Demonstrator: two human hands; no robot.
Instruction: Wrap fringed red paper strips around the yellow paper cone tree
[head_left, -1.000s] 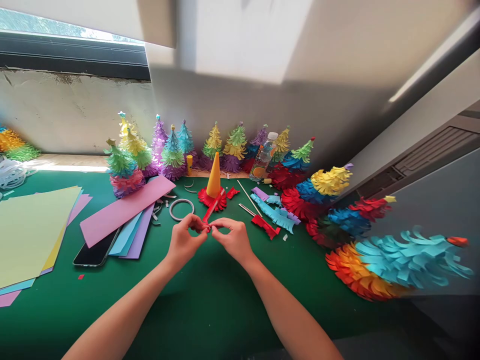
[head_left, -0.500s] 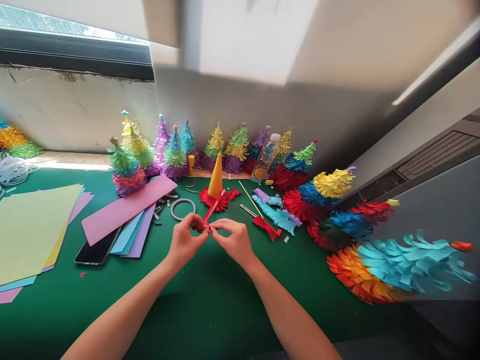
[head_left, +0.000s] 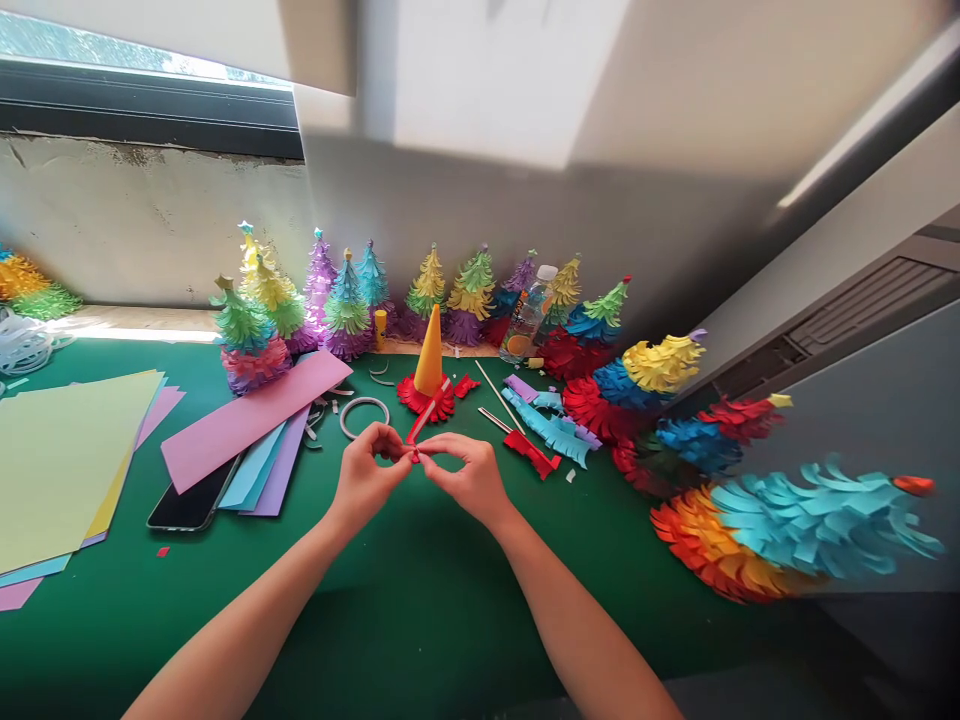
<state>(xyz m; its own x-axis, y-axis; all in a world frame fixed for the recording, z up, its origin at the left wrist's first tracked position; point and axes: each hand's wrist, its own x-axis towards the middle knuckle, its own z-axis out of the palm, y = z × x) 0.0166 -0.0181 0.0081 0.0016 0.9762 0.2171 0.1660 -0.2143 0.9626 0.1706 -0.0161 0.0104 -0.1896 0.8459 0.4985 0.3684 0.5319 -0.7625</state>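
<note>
My left hand (head_left: pixel 366 478) and my right hand (head_left: pixel 471 478) meet above the green table (head_left: pixel 420 600), both pinching the near end of a narrow red paper strip (head_left: pixel 424 418). The strip runs up and away from my fingertips toward an orange paper cone (head_left: pixel 430 352). The cone stands upright on a ring of red paper fringe (head_left: pixel 424 400) just beyond my hands. Fingers of both hands are curled, thumb against forefinger.
Several coloured paper trees line the wall, among them a green-and-pink one (head_left: pixel 246 340), and more lie on the right (head_left: pixel 795 525). Coloured sheets (head_left: pixel 67 460), a pink strip (head_left: pixel 251 415), a phone (head_left: pixel 191 505), a tape ring (head_left: pixel 364 417), blue fringe (head_left: pixel 555 428) and a bottle (head_left: pixel 529 312) lie around.
Both hands stay pinched on the red strip with only slight finger shifts. The view wobbles a little.
</note>
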